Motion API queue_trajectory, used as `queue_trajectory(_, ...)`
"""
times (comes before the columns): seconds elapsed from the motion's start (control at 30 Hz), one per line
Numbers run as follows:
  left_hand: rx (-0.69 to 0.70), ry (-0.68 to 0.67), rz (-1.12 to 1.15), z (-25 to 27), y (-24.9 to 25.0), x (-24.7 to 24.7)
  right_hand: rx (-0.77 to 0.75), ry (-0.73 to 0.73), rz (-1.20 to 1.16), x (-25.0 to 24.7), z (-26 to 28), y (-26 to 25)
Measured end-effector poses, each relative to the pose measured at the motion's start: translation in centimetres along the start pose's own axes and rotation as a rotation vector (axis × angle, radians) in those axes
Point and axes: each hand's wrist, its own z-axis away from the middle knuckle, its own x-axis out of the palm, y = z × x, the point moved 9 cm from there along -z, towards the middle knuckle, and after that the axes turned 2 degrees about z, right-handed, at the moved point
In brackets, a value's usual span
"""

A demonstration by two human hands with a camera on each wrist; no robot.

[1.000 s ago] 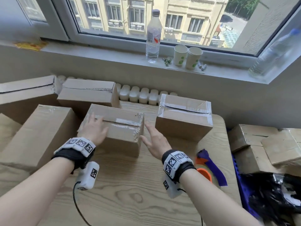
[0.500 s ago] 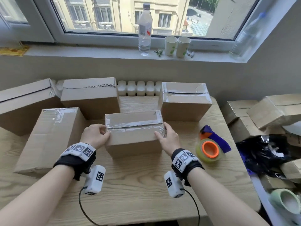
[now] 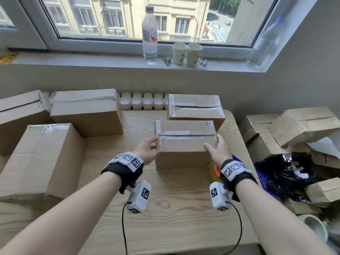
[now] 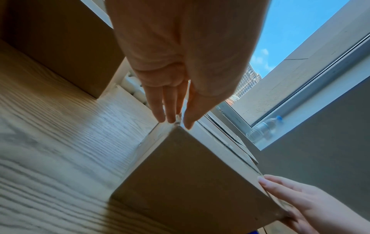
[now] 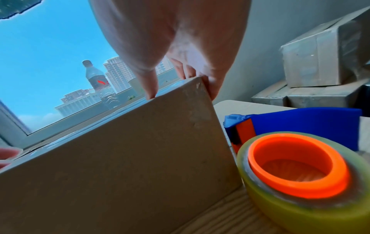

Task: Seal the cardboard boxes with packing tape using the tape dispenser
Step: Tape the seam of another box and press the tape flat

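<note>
Brown cardboard box point(image 3: 184, 146), clear tape point(image 3: 184, 133) over its top seam, standing flat, blue-and-orange tape dispenser point(image 5: 300, 121) just right of it

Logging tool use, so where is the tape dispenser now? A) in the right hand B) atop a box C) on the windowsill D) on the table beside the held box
D: the tape dispenser lies on the table beside the box; the right hand grips the box.

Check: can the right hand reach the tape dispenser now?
Probably yes: the tape dispenser lies uncovered beside the right hand, right of the cardboard box; the grip on that box must go first.
</note>
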Motion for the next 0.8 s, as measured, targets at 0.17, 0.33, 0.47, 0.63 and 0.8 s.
queue_trajectory(0.17,-0.065,0.068,-0.219,1.3,-3.1,-4.0,-0.271,0.080,0.149,0.8,1.4,-6.7)
queue_trajectory(0.33,-0.187,0.281,-0.251,5.0,-9.6,-13.8,-0.528,-0.065,0.078,7.4,5.8,-17.5)
queue_trajectory(0.47,-0.331,0.411,-0.302,8.4,-17.6,-22.2,-0.558,-0.302,0.067,16.3,10.4,-23.3)
queue_trajectory(0.63,-0.531,0.434,-0.271,12.5,-26.4,-27.6,-0.532,-0.556,0.066,27.9,15.2,-27.3)
queue_trajectory(0.8,-0.555,0.271,-0.039,13.1,-32.1,-27.0,-0.355,-0.656,0.015,34.1,16.4,-28.6)
